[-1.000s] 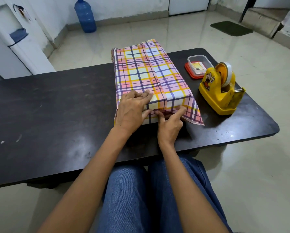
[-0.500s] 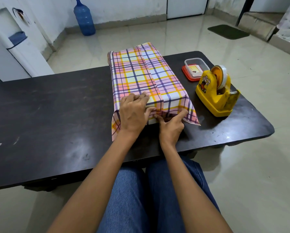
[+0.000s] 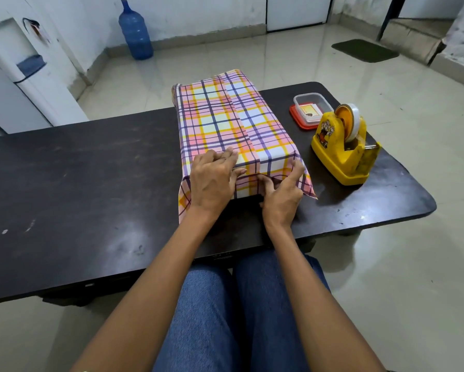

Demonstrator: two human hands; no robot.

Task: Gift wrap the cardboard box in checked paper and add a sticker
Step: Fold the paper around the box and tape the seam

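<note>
Pressing checked paper (image 3: 225, 116), left hand (image 3: 212, 181) flat

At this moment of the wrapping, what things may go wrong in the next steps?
1. The left hand presses and the right hand holds the checked paper at the near end, while the tape dispenser stands apart to the right; letting go to reach it may let the fold spring open.
2. The loose corner flaps stick out on both sides and may crease unevenly or tear.
</note>
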